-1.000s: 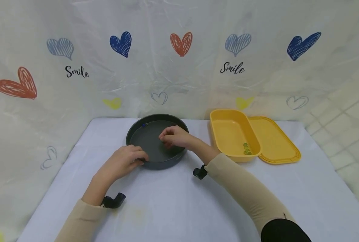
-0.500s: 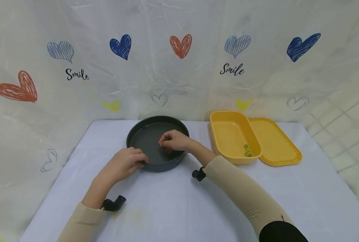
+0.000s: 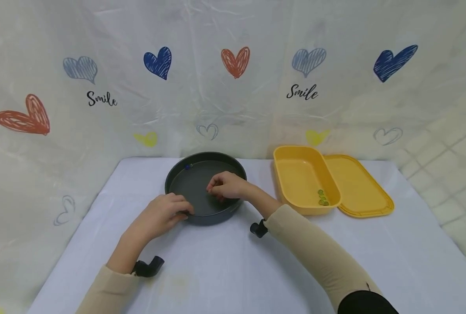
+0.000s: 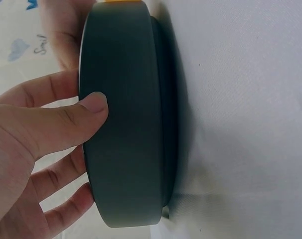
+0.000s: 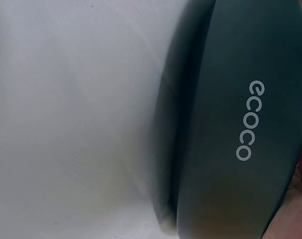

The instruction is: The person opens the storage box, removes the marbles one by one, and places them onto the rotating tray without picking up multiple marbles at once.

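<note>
The table (image 3: pixel 233 270) wore a pale cloth, and a sheet (image 3: pixel 233 65) printed with hearts hung behind it. On the cloth sat a round dark pan (image 3: pixel 201 213), and to its right a yellow tub (image 3: pixel 284 174) with its lid (image 3: pixel 358 187) lying just beside it.

The left hand (image 3: pixel 164 213) held the pan's near rim: in the left wrist view the thumb (image 4: pixel 86 112) pressed the outer wall while the fingers curled over the edge. The right hand (image 3: pixel 226 185) reached down inside the pan, fingertips bunched as if pinching something small off the floor; whether it had anything, I could not tell.

By my judgement the sorting was part done: a few green beads (image 3: pixel 321 197) lay in the tub's near corner, while a blue bead (image 3: pixel 187 166) waited at the pan's far edge.

The sheet read "Smile" (image 3: pixel 302 92) twice. The pan's wall bore "ecoco" (image 5: pixel 250 119).
</note>
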`<state>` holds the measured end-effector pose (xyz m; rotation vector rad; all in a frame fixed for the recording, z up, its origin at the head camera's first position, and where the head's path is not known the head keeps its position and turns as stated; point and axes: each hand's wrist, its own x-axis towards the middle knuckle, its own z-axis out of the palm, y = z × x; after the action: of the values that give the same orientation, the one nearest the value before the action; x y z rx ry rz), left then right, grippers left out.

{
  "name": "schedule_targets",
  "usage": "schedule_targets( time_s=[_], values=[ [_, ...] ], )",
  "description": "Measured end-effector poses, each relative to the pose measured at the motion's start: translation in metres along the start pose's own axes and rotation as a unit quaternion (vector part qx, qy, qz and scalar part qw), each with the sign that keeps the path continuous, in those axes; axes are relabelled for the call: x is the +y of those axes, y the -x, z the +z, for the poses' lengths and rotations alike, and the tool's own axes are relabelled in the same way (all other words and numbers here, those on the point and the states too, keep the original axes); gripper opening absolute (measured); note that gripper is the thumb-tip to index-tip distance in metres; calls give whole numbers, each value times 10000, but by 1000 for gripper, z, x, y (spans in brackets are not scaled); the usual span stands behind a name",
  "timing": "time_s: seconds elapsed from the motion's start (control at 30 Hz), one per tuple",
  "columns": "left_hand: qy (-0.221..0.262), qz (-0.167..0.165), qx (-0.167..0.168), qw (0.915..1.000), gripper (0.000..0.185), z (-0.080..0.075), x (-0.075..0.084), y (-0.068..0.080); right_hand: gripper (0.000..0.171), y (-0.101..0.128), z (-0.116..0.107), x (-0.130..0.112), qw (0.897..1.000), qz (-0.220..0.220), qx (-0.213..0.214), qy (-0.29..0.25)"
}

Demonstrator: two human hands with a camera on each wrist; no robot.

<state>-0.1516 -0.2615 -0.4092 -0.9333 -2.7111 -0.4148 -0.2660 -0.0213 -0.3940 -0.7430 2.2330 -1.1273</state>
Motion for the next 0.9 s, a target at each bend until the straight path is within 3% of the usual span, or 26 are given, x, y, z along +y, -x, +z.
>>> schedule_targets(
  time_s=[0.47, 0.6, 0.77, 0.9],
  values=[
    [-68, 163, 158, 9997, 27, 1, -2, -1, 18, -2, -2, 1, 9996, 127, -183, 191],
    [-94, 156, 174, 9997, 28, 1, -3, -2, 17, -2, -2, -2, 9964, 148, -318, 772],
    [-105, 173, 174, 9996, 28, 2, -3, -1, 13, -3, -1, -3, 9851, 81, -532, 1631],
    [-120, 115, 107, 9998, 27, 1, -1, 0, 12, -5, 2, -2, 9801, 118, -608, 1886]
  ],
)
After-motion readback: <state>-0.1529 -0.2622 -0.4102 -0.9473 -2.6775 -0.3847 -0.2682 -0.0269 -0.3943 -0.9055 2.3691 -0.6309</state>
